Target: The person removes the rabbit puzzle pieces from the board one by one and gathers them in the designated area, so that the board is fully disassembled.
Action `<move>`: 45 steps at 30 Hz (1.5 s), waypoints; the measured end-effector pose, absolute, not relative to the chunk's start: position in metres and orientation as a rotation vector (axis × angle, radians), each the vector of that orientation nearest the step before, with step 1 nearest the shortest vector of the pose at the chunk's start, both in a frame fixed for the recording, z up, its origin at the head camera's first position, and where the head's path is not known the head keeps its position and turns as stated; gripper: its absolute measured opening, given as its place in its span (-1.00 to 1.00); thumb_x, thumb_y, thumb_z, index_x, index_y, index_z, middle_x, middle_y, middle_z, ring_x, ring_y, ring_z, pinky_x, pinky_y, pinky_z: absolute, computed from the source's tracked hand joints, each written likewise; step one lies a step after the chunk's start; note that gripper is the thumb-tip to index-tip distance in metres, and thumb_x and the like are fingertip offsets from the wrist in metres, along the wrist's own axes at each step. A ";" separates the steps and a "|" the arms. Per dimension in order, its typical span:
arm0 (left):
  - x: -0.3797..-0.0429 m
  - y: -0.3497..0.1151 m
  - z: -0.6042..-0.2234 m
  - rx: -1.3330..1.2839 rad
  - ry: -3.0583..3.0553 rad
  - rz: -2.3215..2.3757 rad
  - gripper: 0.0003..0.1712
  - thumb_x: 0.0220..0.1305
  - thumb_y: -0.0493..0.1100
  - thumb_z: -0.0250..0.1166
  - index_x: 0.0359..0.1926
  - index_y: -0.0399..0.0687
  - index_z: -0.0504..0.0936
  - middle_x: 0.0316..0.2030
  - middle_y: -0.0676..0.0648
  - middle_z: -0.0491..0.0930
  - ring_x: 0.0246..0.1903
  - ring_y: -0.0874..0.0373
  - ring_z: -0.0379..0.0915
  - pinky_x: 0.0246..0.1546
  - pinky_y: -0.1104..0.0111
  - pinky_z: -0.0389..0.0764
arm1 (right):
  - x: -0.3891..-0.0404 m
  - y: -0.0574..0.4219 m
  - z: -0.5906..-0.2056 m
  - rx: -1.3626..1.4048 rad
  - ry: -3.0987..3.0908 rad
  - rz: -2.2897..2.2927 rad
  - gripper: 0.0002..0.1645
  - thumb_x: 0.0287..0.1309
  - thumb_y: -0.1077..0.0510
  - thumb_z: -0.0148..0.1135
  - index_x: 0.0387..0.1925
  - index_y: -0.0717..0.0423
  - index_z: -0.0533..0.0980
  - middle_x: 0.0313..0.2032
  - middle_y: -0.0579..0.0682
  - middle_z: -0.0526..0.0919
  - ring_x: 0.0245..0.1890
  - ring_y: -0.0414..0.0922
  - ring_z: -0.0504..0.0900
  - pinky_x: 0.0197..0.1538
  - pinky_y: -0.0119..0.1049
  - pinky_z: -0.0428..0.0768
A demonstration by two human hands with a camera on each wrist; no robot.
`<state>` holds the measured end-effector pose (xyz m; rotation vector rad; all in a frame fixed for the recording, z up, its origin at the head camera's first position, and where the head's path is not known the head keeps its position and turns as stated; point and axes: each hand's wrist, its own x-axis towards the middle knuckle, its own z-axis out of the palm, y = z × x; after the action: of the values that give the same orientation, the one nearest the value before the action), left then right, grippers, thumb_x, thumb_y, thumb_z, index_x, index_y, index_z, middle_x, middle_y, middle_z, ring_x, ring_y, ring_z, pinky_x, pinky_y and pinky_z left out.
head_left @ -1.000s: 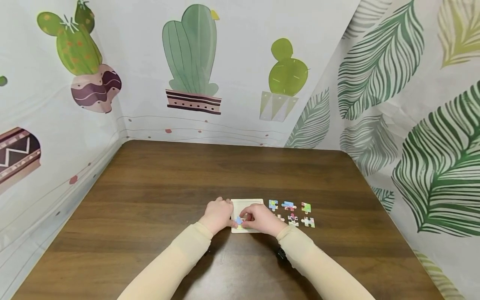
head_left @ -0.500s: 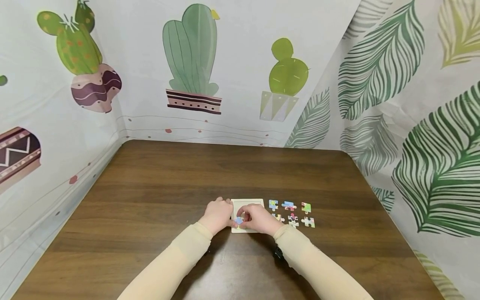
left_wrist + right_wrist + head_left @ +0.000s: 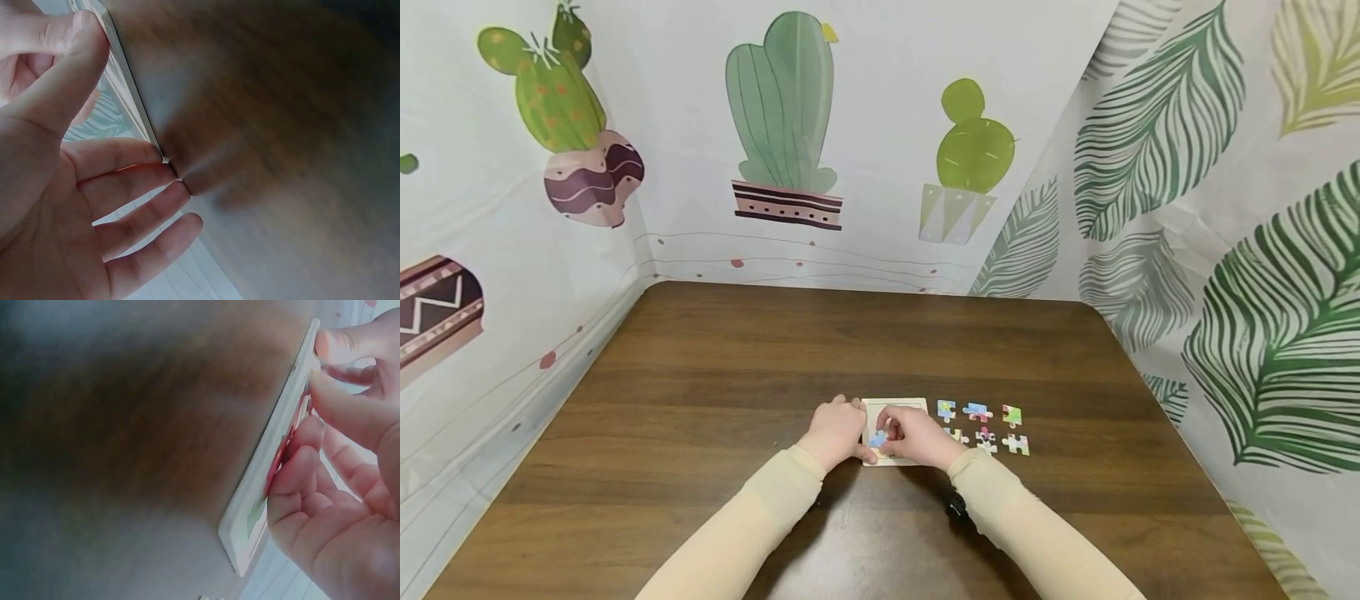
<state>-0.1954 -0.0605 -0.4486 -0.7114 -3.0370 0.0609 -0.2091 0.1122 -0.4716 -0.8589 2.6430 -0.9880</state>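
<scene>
A pale puzzle tray (image 3: 895, 402) with a raised rim lies on the table. My left hand (image 3: 835, 429) steadies its left side: in the left wrist view the fairly straight fingers (image 3: 134, 200) touch the edge and the thumb rests at the near corner. Over the tray, my right hand (image 3: 919, 437) pinches a light-blue jigsaw piece (image 3: 877, 438) near the tray's left front corner, between thumb and index finger. Red and green printed puzzle parts (image 3: 275, 464) show inside the tray beneath the right fingers in the right wrist view. Much of the tray's right front is hidden by that hand.
Several loose jigsaw pieces (image 3: 977, 412) lie in two rows just right of the tray, the nearest close to the right hand. A black device (image 3: 957, 505) sits under the right wrist. The brown wooden table (image 3: 760, 350) meets patterned cloth walls behind and at both sides.
The right hand has shifted slightly left, and its fingers have adjusted on the blue piece. The left thumb has drawn back from the piece toward the tray's near corner. The loose pieces stay put.
</scene>
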 end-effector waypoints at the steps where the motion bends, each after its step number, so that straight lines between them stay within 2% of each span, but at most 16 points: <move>1: -0.196 -0.060 -0.449 -0.706 -3.043 0.061 -0.10 -0.34 0.41 0.45 -0.10 -0.18 0.64 -0.28 -0.04 0.58 -0.30 0.05 0.45 -0.45 0.24 0.58 | -0.209 0.113 -0.471 -0.823 2.626 -1.030 -0.76 -0.02 0.28 0.39 -0.32 0.16 0.47 -0.56 -0.12 0.48 -0.57 -0.30 0.40 -0.47 -0.44 0.41; 8: -0.197 -0.059 -0.452 -0.689 -3.062 0.048 -0.07 -0.34 0.41 0.46 -0.09 -0.24 0.62 -0.23 -0.06 0.61 -0.29 0.04 0.45 -0.45 0.23 0.59 | -0.215 0.121 -0.473 -0.658 2.522 -1.243 -0.86 0.06 0.27 0.34 -0.39 0.16 0.49 -0.57 -0.10 0.52 -0.59 -0.29 0.45 -0.54 -0.45 0.40; 14: -0.198 -0.058 -0.452 -0.691 -3.062 0.046 -0.04 -0.34 0.41 0.45 -0.06 -0.25 0.61 -0.20 -0.08 0.62 -0.28 0.04 0.45 -0.43 0.22 0.58 | -0.218 0.133 -0.472 -0.634 2.402 -1.377 -0.88 0.11 0.28 0.30 -0.34 0.27 0.53 -0.55 0.00 0.57 -0.57 -0.22 0.54 -0.48 -0.40 0.54; 18: -0.199 -0.058 -0.452 -0.697 -3.071 0.047 -0.06 -0.33 0.40 0.45 -0.05 -0.22 0.62 -0.18 -0.08 0.60 -0.27 0.04 0.44 -0.43 0.23 0.58 | -0.218 0.145 -0.466 -0.628 2.406 -1.339 -0.88 0.13 0.23 0.29 -0.32 0.23 0.56 -0.53 -0.03 0.57 -0.54 -0.21 0.54 -0.42 -0.41 0.53; 22: -0.200 -0.059 -0.452 -0.700 -3.083 0.044 -0.06 -0.32 0.40 0.45 -0.02 -0.21 0.62 -0.13 -0.08 0.60 -0.24 0.02 0.44 -0.43 0.22 0.58 | -0.217 0.159 -0.464 -0.612 2.414 -1.293 -0.89 0.15 0.21 0.29 -0.32 0.21 0.57 -0.55 -0.05 0.57 -0.57 -0.19 0.53 -0.49 -0.41 0.47; 26: -0.200 -0.059 -0.452 -0.701 -3.081 0.047 -0.05 -0.33 0.40 0.45 -0.01 -0.21 0.62 -0.11 -0.08 0.60 -0.23 0.02 0.44 -0.44 0.23 0.58 | -0.214 0.174 -0.463 -0.601 2.386 -1.282 -0.89 0.15 0.24 0.27 -0.32 0.24 0.55 -0.56 0.00 0.57 -0.61 -0.15 0.52 -0.56 -0.36 0.49; 31: -0.200 -0.059 -0.453 -0.692 -3.100 0.060 -0.05 -0.32 0.40 0.45 0.00 -0.20 0.61 -0.16 -0.06 0.58 -0.24 0.03 0.42 -0.44 0.24 0.56 | -0.210 0.190 -0.461 -0.633 2.354 -1.258 -0.90 0.14 0.28 0.26 -0.33 0.27 0.55 -0.53 0.06 0.59 -0.59 -0.15 0.53 -0.54 -0.28 0.56; 39: -0.200 -0.059 -0.454 -0.690 -3.108 0.071 -0.02 -0.33 0.41 0.44 0.03 -0.20 0.60 -0.12 -0.06 0.59 -0.22 0.03 0.42 -0.43 0.24 0.57 | -0.206 0.211 -0.461 -0.599 2.368 -1.236 -0.92 0.13 0.29 0.27 -0.35 0.26 0.55 -0.52 0.01 0.58 -0.60 -0.19 0.54 -0.54 -0.34 0.55; 45: -0.200 -0.059 -0.454 -0.696 -3.108 0.072 -0.03 -0.31 0.42 0.43 0.03 -0.20 0.60 -0.13 -0.07 0.59 -0.22 0.03 0.43 -0.42 0.23 0.57 | -0.203 0.226 -0.461 -0.607 2.355 -1.246 -0.92 0.16 0.31 0.24 -0.33 0.31 0.55 -0.52 0.09 0.59 -0.61 -0.21 0.52 -0.56 -0.33 0.54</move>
<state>-0.1998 -0.0589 -0.4537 -0.6963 -3.1081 0.0723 -0.2034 0.2258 -0.4610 -0.6066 2.3554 -1.2456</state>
